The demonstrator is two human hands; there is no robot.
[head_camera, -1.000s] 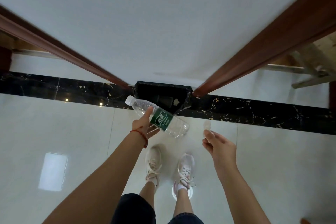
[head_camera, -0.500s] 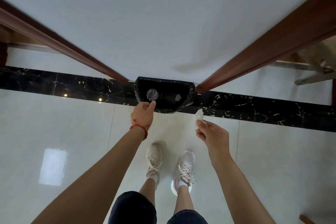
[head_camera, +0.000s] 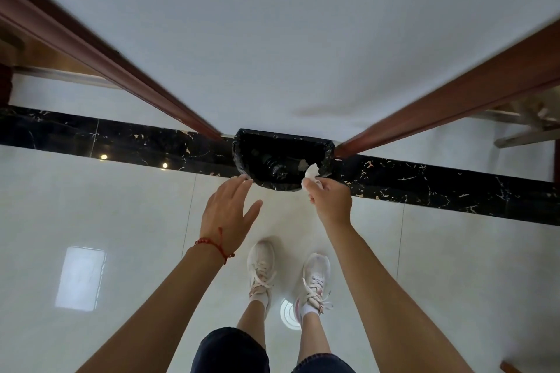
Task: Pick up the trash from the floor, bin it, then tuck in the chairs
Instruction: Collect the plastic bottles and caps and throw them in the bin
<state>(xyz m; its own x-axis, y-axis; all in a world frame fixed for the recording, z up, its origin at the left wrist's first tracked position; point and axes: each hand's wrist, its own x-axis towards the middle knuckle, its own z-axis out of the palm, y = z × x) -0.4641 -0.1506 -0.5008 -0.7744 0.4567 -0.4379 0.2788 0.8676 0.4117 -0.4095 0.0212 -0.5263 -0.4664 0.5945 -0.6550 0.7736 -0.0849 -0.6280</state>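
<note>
Your right hand [head_camera: 330, 203] pinches a white paper scrap [head_camera: 311, 173] over the near right rim of the black bin [head_camera: 283, 157]. Your left hand [head_camera: 228, 215] is spread and holds nothing, just left of the bin.

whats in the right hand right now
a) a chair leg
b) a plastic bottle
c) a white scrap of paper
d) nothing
c: the right hand pinches a white scrap of paper at the near rim of the black-lined bin, while the left hand is open and holds nothing.
</note>
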